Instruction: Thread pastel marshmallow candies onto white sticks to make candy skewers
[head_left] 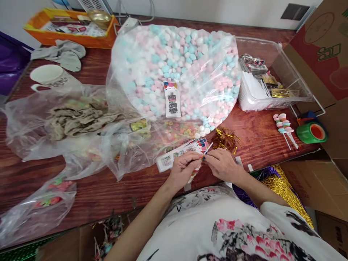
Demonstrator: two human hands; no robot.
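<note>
My left hand (185, 167) and my right hand (221, 164) meet at the table's front edge, fingers pinched around the top of a small candy packet (194, 174) with a white stick (208, 148) poking out between them. Under and behind my left hand lie flat printed bags (167, 160). Gold twist ties (224, 139) are scattered just behind my right hand. A large clear bag of pink, blue and white candies (174, 58) fills the back, with a printed label packet (172, 99) lying on it.
At the right are a clear bin (304, 95), candy sticks (282, 125) and green tape (307, 132). An orange basket (95, 41), a cup (61, 78) and a grey cloth (63, 54) are at the back left. Crumpled plastic bags (89, 159) cover the left.
</note>
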